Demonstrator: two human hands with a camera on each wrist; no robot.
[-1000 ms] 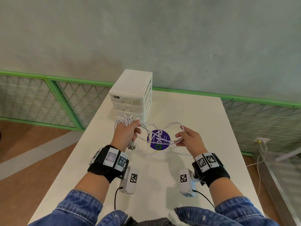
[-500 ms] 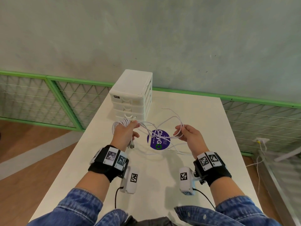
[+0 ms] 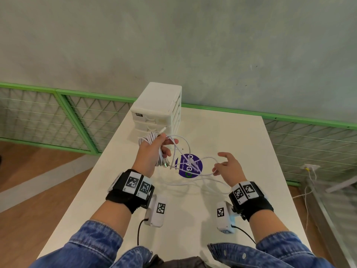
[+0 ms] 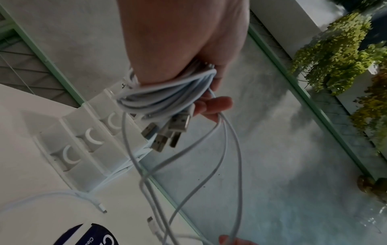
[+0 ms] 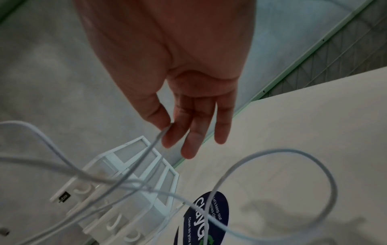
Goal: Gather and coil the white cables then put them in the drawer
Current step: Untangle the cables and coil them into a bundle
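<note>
1. Coiling is the step in hand: the left hand (image 3: 152, 151) grips a bundle of thin white rubber-sheathed cables (image 4: 165, 94) wound round its palm, metal USB plugs (image 4: 167, 132) hanging just below the fingers.
2. Loose lengths of cable (image 3: 193, 161) trail from that bundle across to the right hand (image 3: 229, 167), with slack lying on the white table (image 3: 231, 132) over a round purple sticker (image 3: 190, 165).
3. The right hand's fingers are nearly straight and spread; one strand is lightly pinched between thumb and forefinger (image 5: 167, 132).
4. Both hands hover above the table, the left raised near the small white plastic drawer unit (image 3: 158, 111), whose drawers look closed.
5. My judgement: the next move calls for carrying the slack round the left hand again, keeping the strands untangled; the drawer comes later.
</note>
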